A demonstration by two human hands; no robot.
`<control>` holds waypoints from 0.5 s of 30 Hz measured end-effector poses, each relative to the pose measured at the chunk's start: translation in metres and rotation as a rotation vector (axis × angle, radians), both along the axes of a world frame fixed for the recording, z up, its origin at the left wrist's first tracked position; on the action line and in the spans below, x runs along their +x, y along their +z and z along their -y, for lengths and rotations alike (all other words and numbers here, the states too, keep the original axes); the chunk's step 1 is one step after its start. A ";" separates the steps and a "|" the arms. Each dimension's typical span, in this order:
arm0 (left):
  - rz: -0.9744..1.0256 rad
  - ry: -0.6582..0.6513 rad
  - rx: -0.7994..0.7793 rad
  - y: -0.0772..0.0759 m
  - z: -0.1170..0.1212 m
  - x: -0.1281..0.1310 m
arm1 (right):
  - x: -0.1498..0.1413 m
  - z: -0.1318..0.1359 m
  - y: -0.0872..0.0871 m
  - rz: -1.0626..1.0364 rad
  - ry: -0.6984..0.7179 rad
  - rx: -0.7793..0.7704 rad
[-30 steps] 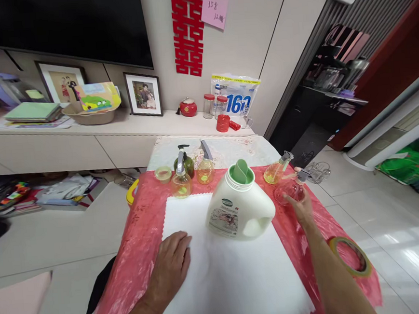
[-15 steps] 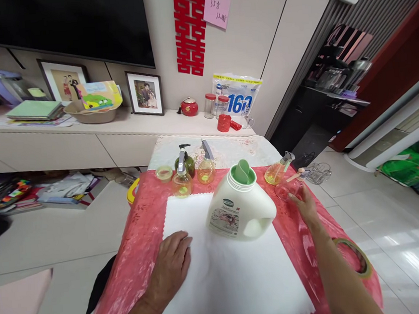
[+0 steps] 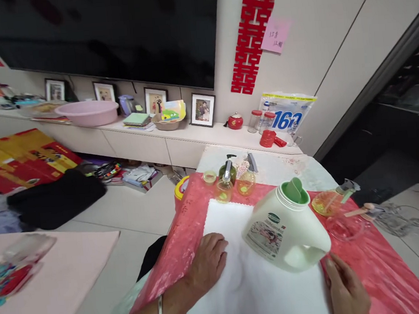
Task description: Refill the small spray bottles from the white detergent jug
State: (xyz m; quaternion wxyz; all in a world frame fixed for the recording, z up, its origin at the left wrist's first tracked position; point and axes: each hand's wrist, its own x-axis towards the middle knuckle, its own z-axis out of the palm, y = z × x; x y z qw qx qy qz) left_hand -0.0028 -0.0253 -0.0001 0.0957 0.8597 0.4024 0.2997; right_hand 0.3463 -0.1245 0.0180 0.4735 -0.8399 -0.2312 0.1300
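My left hand (image 3: 207,263) lies flat, fingers loosely spread, on a white cloth (image 3: 252,289) that covers a red tablecloth (image 3: 186,226). My right hand (image 3: 345,289) rests open near the cloth's right edge, just below a white detergent jug (image 3: 286,231) with a green cap, and holds nothing. A clear empty spray bottle (image 3: 347,221) lies on its side at the right. Beside it leans a spray bottle with yellow liquid (image 3: 329,201).
Three small pump and spray bottles (image 3: 233,179) and a small jar (image 3: 209,177) stand at the table's far end. A low cabinet (image 3: 150,142) with photo frames, a pink basin (image 3: 87,113) and jars runs along the wall. A pink surface (image 3: 48,281) is at my left.
My right hand let go of the clear spray bottle and drew back toward me, below the jug. The view swung left. My left hand stayed on the cloth.
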 end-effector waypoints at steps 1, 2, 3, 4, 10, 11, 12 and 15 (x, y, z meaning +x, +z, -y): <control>0.013 -0.016 -0.020 0.002 -0.002 0.001 | -0.002 0.000 -0.001 -0.019 -0.015 -0.001; 0.034 -0.035 -0.039 0.005 -0.005 0.002 | -0.002 -0.001 -0.002 -0.037 -0.026 0.009; 0.065 -0.052 -0.059 0.009 -0.010 0.005 | -0.001 -0.002 -0.004 -0.052 -0.029 0.015; 0.105 -0.065 -0.085 0.016 -0.017 0.010 | 0.001 -0.002 -0.005 -0.059 -0.025 0.015; 0.351 0.054 -0.340 0.082 -0.090 0.068 | 0.022 0.001 -0.024 -0.008 0.063 -0.032; 0.374 0.092 -0.393 0.092 -0.103 0.079 | 0.025 0.002 -0.027 -0.010 0.072 -0.030; 0.384 0.117 -0.409 0.100 -0.116 0.091 | 0.027 0.002 -0.030 -0.015 0.078 -0.027; 0.406 0.180 -0.435 0.114 -0.146 0.119 | 0.027 0.001 -0.033 -0.019 0.080 -0.008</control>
